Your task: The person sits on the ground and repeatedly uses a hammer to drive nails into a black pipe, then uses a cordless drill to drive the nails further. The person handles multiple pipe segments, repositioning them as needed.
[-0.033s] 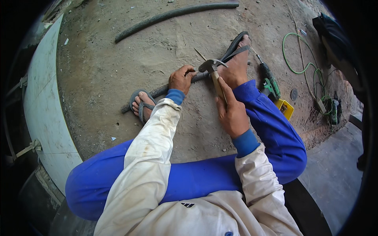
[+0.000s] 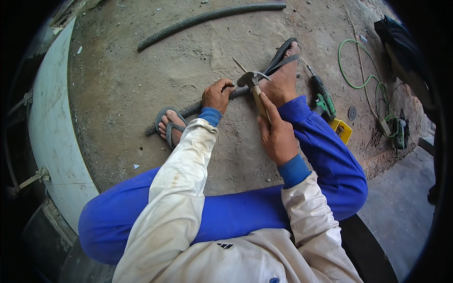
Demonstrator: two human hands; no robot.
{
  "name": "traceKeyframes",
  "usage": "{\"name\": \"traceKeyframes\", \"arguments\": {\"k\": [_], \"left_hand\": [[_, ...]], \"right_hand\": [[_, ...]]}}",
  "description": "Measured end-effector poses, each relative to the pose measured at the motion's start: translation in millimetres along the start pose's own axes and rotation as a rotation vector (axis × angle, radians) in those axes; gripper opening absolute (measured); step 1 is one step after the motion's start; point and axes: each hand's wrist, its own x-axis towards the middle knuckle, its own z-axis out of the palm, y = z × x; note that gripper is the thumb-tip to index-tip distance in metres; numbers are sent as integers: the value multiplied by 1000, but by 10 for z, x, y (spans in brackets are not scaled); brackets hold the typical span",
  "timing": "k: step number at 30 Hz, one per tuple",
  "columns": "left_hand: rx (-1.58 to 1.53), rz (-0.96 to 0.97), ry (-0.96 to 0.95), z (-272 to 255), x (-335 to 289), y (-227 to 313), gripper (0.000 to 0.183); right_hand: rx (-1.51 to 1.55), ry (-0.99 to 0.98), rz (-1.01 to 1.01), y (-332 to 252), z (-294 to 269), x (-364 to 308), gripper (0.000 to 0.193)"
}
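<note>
Dark rod (image 2: 192,110) lies aslant across the ground (image 2: 188,61), well apart from its left edge beside the white panel (image 2: 61,122). Left foot (image 2: 174,134) and right foot (image 2: 283,85) stand over its ends, apparently to stop it rolling. Left hand (image 2: 216,98) is curled at the rod, presumably steadying it (whether the fingertips pinch anything is too small to tell). Right hand (image 2: 279,139) wraps the hammer (image 2: 258,94) by its handle; contact between head and rod cannot be confirmed. Materials: rod round, rough-skinned; handle pale wood; head metal, curved claw; ground dusty, gritty.

Green drill (image 2: 327,102) beside yellow box (image 2: 347,134); looped cable (image 2: 339,57).
</note>
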Motion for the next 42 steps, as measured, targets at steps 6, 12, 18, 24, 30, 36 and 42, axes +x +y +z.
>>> {"name": "traceKeyframes", "arguments": {"k": [6, 12, 18, 24, 30, 36, 42], "left_hand": [[-15, 61, 32, 13, -34, 4, 15], [15, 114, 17, 10, -44, -10, 15], [-17, 154, 30, 12, -50, 20, 19], [4, 70, -29, 18, -14, 45, 17], [-10, 88, 69, 77, -54, 25, 14], [-3, 90, 43, 85, -6, 14, 19], [-19, 112, 84, 93, -61, 37, 16]], "right_hand": [[-77, -63, -34, -14, 13, 64, 68], [-337, -149, -14, 85, 139, 50, 69], [-313, -157, 17, 175, 211, 21, 69], [-312, -154, -3, 73, 105, 36, 69], [-162, 208, -328, -36, 94, 3, 68], [-269, 10, -138, -53, 51, 65, 67], [-88, 269, -302, -148, 75, 74, 63]]}}
